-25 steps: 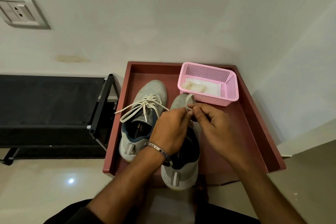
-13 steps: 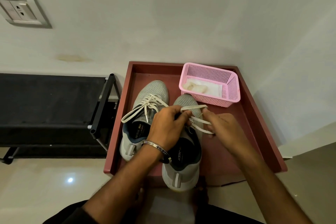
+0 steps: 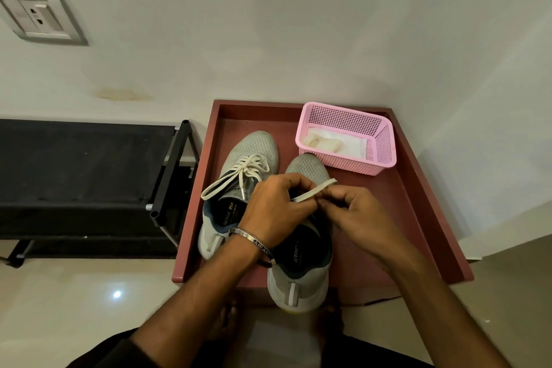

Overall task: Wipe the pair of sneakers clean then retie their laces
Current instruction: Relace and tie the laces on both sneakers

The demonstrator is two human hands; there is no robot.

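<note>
"NITRO FLY" marks the left sneaker's insole (image 3: 229,212); the bracelet (image 3: 254,240) reads "SAIRAM".

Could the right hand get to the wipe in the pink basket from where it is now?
Probably yes. The pink basket is open-topped, just beyond the right hand, nothing between them. But that hand pinches the lace with the left hand, so it must let go first.

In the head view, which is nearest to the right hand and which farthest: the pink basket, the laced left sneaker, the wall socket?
Measured from the right hand:
1. pink basket, just beyond the hand, in the tray's far right corner.
2. laced left sneaker, across to the left, past the other hand.
3. wall socket, far up left on the wall.
</note>
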